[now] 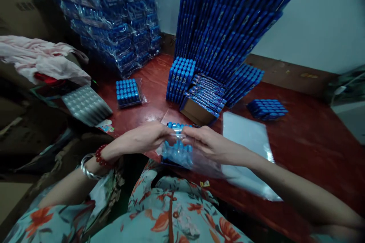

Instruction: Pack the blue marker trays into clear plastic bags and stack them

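A clear plastic bag (196,161) lies around a block of blue-capped tubes (176,153) at the near edge of the red table. My left hand (149,136) pinches the film over the tubes from the left, thumb and fingers pressed together. From the right, my right hand (207,142) pinches the same film, its fingertips almost meeting the left ones. Some blue caps show just beyond my fingers, others through the film below them. Part of the block is hidden by my hands.
A stack of flat clear bags (246,133) lies at right. Behind stand a carton of folded printed cards (202,108) and tall stacked blue tubes (222,22). A bagged block (127,93) sits left, before wrapped packs (114,19). Another blue block (267,109) is at right.
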A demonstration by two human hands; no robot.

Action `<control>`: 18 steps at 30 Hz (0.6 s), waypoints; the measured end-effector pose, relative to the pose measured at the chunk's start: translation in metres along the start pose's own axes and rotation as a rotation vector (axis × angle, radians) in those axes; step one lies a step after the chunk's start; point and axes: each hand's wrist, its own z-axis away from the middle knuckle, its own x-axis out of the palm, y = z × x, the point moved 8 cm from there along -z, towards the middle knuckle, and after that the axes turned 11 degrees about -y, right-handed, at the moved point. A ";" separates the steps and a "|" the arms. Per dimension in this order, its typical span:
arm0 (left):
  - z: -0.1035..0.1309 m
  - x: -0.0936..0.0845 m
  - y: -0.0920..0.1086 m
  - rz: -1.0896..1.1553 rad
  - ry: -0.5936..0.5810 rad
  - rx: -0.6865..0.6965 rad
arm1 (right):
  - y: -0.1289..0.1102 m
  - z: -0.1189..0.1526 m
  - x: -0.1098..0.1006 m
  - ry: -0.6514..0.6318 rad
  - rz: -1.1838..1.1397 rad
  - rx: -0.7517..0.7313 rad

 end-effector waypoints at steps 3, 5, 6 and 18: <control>-0.004 0.014 0.007 0.056 -0.218 0.071 | 0.003 0.004 -0.011 0.053 -0.024 0.047; -0.004 0.010 0.008 0.051 -0.187 0.050 | 0.011 0.006 -0.014 0.064 0.030 0.120; -0.004 0.009 0.009 0.035 -0.178 0.043 | 0.017 0.008 -0.015 0.062 0.064 0.165; -0.003 -0.001 -0.005 -0.522 -0.044 0.045 | 0.027 0.004 -0.025 -0.014 0.208 0.230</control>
